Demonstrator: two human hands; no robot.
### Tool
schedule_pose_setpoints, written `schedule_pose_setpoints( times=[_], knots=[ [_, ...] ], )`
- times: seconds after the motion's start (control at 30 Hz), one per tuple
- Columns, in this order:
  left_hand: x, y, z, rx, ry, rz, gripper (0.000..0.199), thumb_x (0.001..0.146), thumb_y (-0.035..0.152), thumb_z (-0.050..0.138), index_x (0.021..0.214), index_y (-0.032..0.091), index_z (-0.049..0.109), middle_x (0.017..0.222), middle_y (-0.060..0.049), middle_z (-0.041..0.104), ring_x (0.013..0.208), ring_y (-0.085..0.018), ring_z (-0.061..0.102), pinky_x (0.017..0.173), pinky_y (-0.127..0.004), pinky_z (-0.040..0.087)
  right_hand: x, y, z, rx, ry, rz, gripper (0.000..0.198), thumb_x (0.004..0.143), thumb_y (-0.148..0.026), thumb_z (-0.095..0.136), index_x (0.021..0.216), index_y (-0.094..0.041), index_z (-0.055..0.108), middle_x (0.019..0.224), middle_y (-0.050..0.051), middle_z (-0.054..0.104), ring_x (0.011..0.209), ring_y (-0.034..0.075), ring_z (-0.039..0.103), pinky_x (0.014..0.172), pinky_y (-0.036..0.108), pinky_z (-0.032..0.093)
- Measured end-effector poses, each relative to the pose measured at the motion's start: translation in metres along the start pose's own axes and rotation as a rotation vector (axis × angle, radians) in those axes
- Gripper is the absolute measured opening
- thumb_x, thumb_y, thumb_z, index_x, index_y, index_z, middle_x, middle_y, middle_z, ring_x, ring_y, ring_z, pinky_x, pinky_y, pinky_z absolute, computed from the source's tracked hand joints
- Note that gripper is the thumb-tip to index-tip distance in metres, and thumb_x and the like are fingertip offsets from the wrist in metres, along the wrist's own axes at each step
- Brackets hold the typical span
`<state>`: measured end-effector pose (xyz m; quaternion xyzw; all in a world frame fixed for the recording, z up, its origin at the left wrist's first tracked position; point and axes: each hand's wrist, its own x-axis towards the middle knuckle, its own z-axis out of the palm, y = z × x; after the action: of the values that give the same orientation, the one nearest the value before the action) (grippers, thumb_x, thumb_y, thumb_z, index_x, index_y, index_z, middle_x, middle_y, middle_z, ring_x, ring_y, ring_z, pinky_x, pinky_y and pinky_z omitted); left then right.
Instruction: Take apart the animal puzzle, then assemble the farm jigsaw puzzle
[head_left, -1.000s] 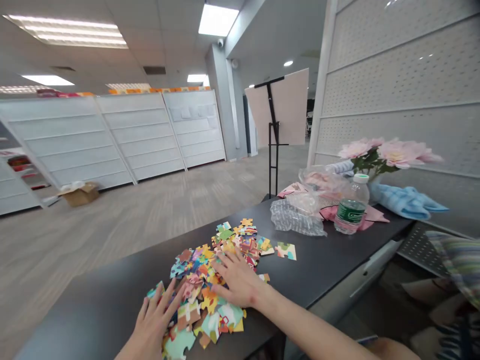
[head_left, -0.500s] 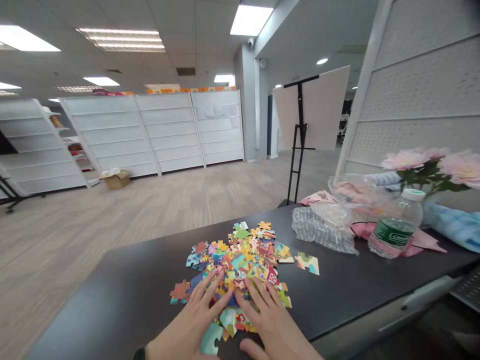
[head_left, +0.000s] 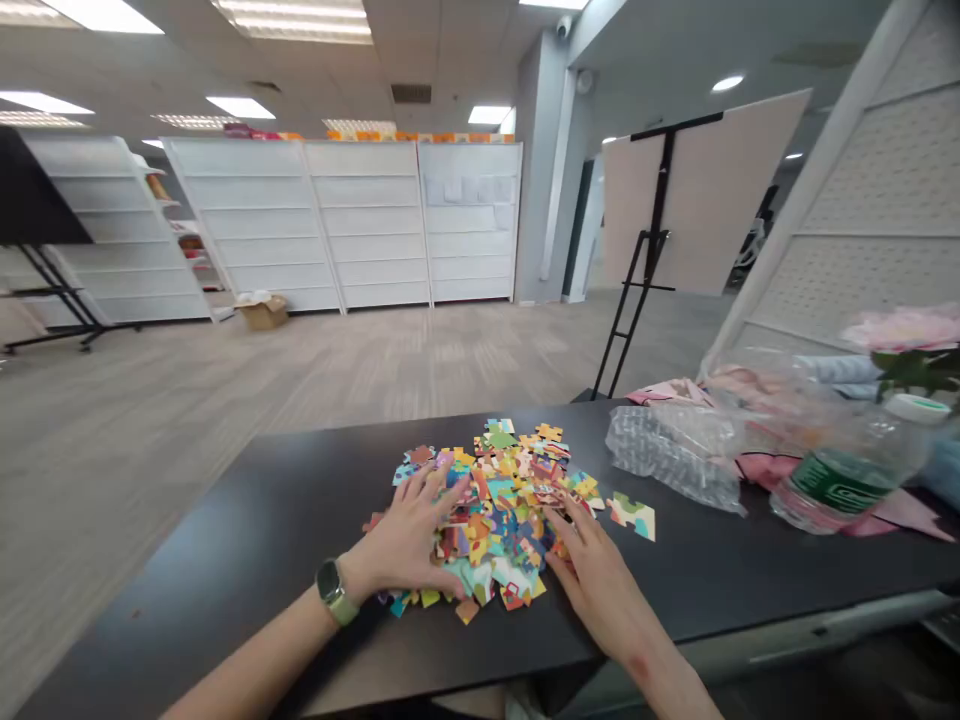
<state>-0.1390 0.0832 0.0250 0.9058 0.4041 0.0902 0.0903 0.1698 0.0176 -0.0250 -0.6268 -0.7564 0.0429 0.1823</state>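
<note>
A heap of colourful jigsaw puzzle pieces (head_left: 495, 510) lies on the dark table (head_left: 247, 550). My left hand (head_left: 412, 535) rests on the left side of the heap, fingers spread, with a green-strapped watch (head_left: 336, 590) on the wrist. At the heap's right side, my right hand (head_left: 589, 560) touches the pieces with its fingers apart. Neither hand grips a piece that I can see. A single cream and green puzzle piece (head_left: 632, 515) lies apart, to the right of the heap. Both palms hide some of the pieces beneath them.
To the right are bubble wrap (head_left: 671, 455), a water bottle (head_left: 855, 470) with a green label, pink cloth and pink flowers (head_left: 904, 330). Beyond the table stand a black easel (head_left: 649, 240) with a board, white shelves (head_left: 367, 225) and a cardboard box (head_left: 264, 312).
My hands have moved apart from the heap's near middle to its left and right sides, and the pieces between them have shifted. The camera view has turned left and down.
</note>
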Motion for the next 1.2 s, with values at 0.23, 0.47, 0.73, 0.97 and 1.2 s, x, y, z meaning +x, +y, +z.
schedule_pose_setpoints(
  times=[0.23, 0.47, 0.73, 0.97, 1.2],
  knots=[
    [-0.067, -0.036, -0.002, -0.024, -0.132, -0.215, 0.131, 0.06, 0.087, 0.069, 0.161, 0.029, 0.011, 0.167, -0.018, 0.016, 0.151, -0.048, 0.01, 0.118, -0.07, 0.012, 0.033, -0.042, 0.002, 0.109, -0.075, -0.103, 0.049, 0.103, -0.036, 0.035, 0.148, -0.024, 0.049, 0.161, 0.008, 0.036, 0.15, 0.027, 0.028, 0.123, 0.049, 0.029],
    [-0.083, 0.008, 0.011, -0.086, 0.005, -0.217, 0.076, 0.084, 0.042, 0.069, 0.152, 0.029, 0.038, 0.152, -0.011, 0.043, 0.147, -0.035, 0.029, 0.123, -0.059, 0.017, 0.014, -0.081, 0.015, 0.123, -0.146, -0.217, 0.073, 0.086, -0.065, 0.061, 0.15, -0.035, 0.044, 0.167, 0.004, 0.02, 0.153, 0.038, 0.014, 0.122, 0.06, 0.02],
    [-0.101, 0.025, 0.007, -0.141, 0.057, -0.226, 0.049, 0.082, 0.023, 0.064, 0.13, 0.031, 0.055, 0.134, -0.007, 0.053, 0.134, -0.029, 0.044, 0.121, -0.055, 0.026, 0.009, -0.074, 0.016, 0.148, -0.056, -0.205, 0.044, 0.094, -0.051, 0.056, 0.134, -0.033, 0.061, 0.16, 0.002, 0.039, 0.15, 0.033, 0.027, 0.12, 0.055, 0.032],
    [-0.107, 0.015, 0.013, -0.076, 0.094, -0.277, 0.084, 0.079, 0.059, 0.074, 0.151, 0.033, 0.038, 0.166, -0.013, 0.016, 0.149, -0.045, 0.019, 0.114, -0.067, 0.027, 0.011, -0.07, 0.022, 0.14, 0.006, -0.195, 0.049, 0.097, -0.054, 0.051, 0.141, -0.033, 0.057, 0.157, 0.002, 0.044, 0.148, 0.032, 0.033, 0.117, 0.054, 0.038],
    [-0.093, 0.031, 0.008, -0.092, -0.018, -0.125, 0.099, 0.073, 0.082, 0.063, 0.155, 0.035, 0.033, 0.165, -0.012, 0.026, 0.149, -0.046, 0.021, 0.116, -0.072, 0.016, 0.01, -0.069, 0.021, 0.149, 0.041, -0.231, 0.048, 0.1, -0.049, 0.046, 0.142, -0.027, 0.056, 0.157, 0.004, 0.044, 0.147, 0.03, 0.034, 0.117, 0.054, 0.037]
  ],
)
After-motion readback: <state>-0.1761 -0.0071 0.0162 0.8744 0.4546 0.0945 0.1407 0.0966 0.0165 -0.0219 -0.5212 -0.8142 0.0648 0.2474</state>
